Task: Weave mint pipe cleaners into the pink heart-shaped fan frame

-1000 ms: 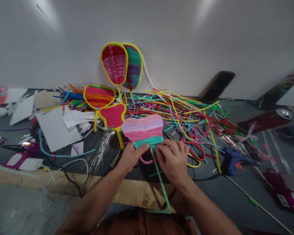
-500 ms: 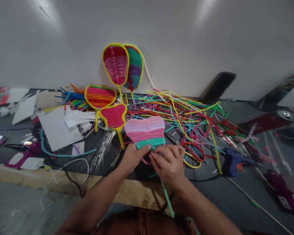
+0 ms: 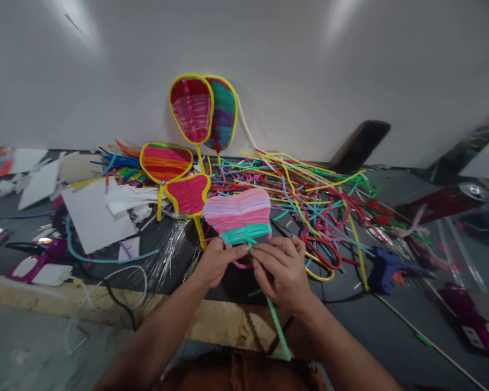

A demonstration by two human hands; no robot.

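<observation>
Between my hands is a fan-shaped piece [image 3: 237, 209] wound with rows of pipe cleaners, lilac and pink above and mint green below. Its lower frame shows as a pink curve under the green rows. My left hand [image 3: 218, 260] is closed, thumb and fingers pinching the lower left edge. At the bottom middle, my right hand [image 3: 283, 269] pinches a mint green pipe cleaner [image 3: 277, 326], whose loose end hangs below toward my lap. The two thumbs and fingertips nearly meet there; my fingers partly hide the lower frame.
Finished yellow-rimmed fans [image 3: 191, 108] lean on the wall, others lying left. Loose pipe cleaners [image 3: 309, 184] heap behind my hands. Scissors [image 3: 320, 266] and a blue glue gun [image 3: 391, 271] lie right. White paper [image 3: 98, 209] and cables [image 3: 114, 293] are left; a can [image 3: 448, 201] is far right.
The fan-shaped piece has shifted slightly left and up. My right fingers have come lower and straightened, uncovering more of the green rows and the right edge.
</observation>
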